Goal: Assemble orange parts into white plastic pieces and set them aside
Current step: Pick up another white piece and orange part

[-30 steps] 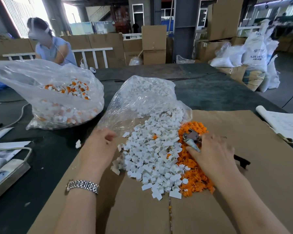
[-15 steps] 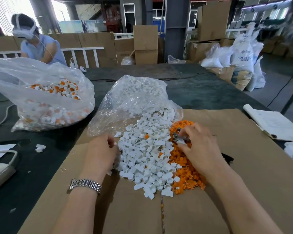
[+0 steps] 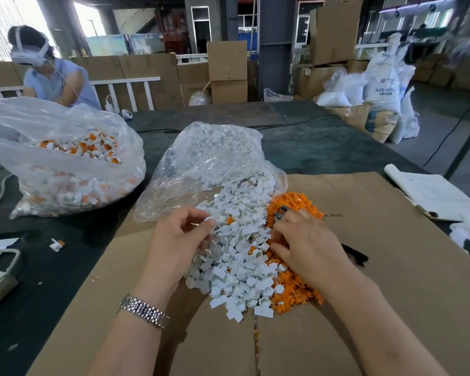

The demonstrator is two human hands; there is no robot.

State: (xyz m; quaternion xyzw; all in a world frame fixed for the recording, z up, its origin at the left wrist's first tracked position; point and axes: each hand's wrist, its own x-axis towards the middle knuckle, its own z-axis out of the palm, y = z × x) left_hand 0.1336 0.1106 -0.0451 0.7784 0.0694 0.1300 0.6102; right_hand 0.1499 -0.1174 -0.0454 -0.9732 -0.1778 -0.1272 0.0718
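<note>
A heap of white plastic pieces [image 3: 236,256] lies on a cardboard sheet [image 3: 377,280], with orange parts [image 3: 296,294] heaped along its right side. My left hand [image 3: 178,240] is at the heap's left edge and pinches one white piece [image 3: 209,219] between thumb and fingertips. My right hand [image 3: 307,245] rests where the white and orange heaps meet. It grips a small metal tool [image 3: 280,213], whose black handle [image 3: 356,256] sticks out behind the hand. Its fingertips are hidden among the parts.
A clear bag of white pieces [image 3: 209,158] spills onto the cardboard behind the heap. At the left stands a bigger bag of white-and-orange pieces [image 3: 65,164]. One such piece [image 3: 57,244] lies on the dark table. A notebook [image 3: 432,194] is at right; a person [image 3: 52,74] sits far left.
My left hand has come off the bag's edge and lifted a white piece from the heap. My right hand, still with the tool, has slid left to the border of the two heaps.
</note>
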